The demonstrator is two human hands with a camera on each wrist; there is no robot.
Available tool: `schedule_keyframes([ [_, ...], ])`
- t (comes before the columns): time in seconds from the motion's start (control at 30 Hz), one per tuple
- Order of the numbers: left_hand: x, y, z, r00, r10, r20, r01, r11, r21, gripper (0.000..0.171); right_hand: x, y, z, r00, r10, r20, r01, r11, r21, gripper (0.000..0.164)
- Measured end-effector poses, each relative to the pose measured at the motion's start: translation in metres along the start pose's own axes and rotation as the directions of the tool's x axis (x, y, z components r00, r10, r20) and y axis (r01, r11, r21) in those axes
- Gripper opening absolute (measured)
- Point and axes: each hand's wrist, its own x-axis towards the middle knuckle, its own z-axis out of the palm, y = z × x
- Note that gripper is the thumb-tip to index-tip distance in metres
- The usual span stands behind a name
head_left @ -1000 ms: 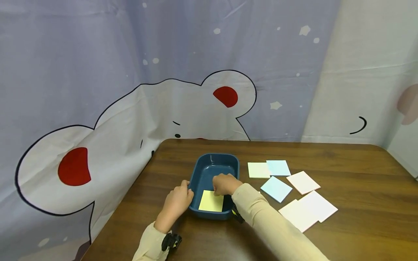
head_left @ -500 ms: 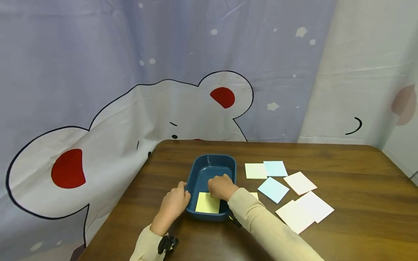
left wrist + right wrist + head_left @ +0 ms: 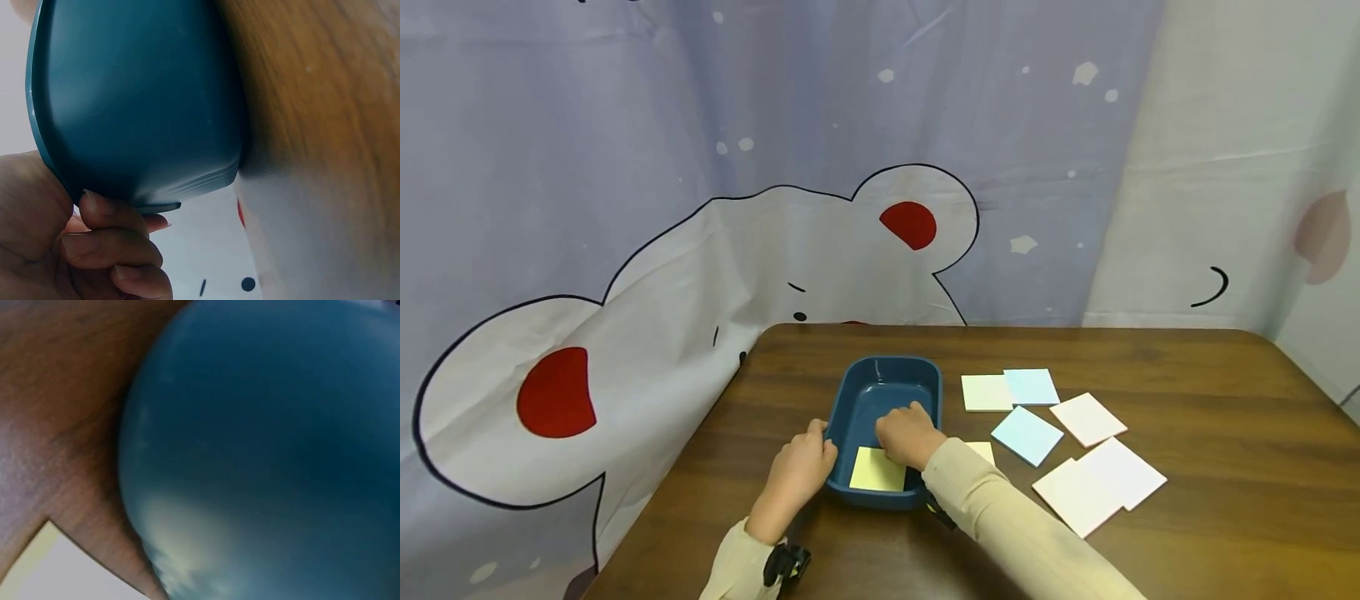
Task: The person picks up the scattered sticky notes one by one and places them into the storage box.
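On the wooden table (image 3: 1225, 400) stands a blue tray (image 3: 867, 408). The left hand (image 3: 801, 467) grips its left rim; the right hand (image 3: 910, 435) curls over its inside, whether pinching I cannot tell, beside a yellow note (image 3: 876, 471) in the near end.

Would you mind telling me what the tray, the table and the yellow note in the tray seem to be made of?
Tray: probably plastic, smooth and semi-glossy; soft highlights lie on its evenly coloured wall.
Table: wood or wood-look laminate, lightly sheened; streaky brown grain shows, which leaves both open.
Yellow note: most likely paper, matt; a straight-edged square without shine.
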Motion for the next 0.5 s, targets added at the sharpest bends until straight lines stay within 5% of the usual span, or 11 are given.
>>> schedule_keyframes([
  [0.27,-0.001,0.001,0.001,1.0,0.004,0.005,-0.004,1.0,0.0,0.037,-0.006,0.0,0.002,0.999,-0.017,-0.033,0.016,0.999,-0.043,0.037],
  [0.5,0.0,0.001,-0.001,1.0,0.015,0.0,-0.015,1.0,0.002,0.036,-0.018,0.004,-0.008,0.972,-0.118,-0.203,0.101,0.991,-0.092,0.038],
])
